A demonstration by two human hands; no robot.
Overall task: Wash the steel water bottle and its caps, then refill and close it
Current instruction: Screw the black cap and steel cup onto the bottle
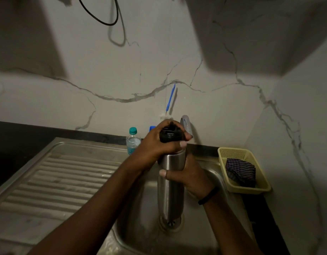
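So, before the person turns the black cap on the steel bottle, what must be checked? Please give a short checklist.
1. Right hand grips the steel bottle: ok.
2. Left hand wraps the black cap: ok.
3. Bottle upright over the sink: ok.
4. Cap fully tight or loose: cannot tell.
5. Water inside the bottle: cannot tell.
6. Plastic bottle stands apart from both hands: ok.

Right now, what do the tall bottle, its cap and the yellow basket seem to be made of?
Bottle: brushed steel, by its grey satin sheen with soft streaks of reflection. Cap: probably matte black plastic, dull with moulded edges. Basket: pale yellow plastic, with a fine perforated mesh wall.
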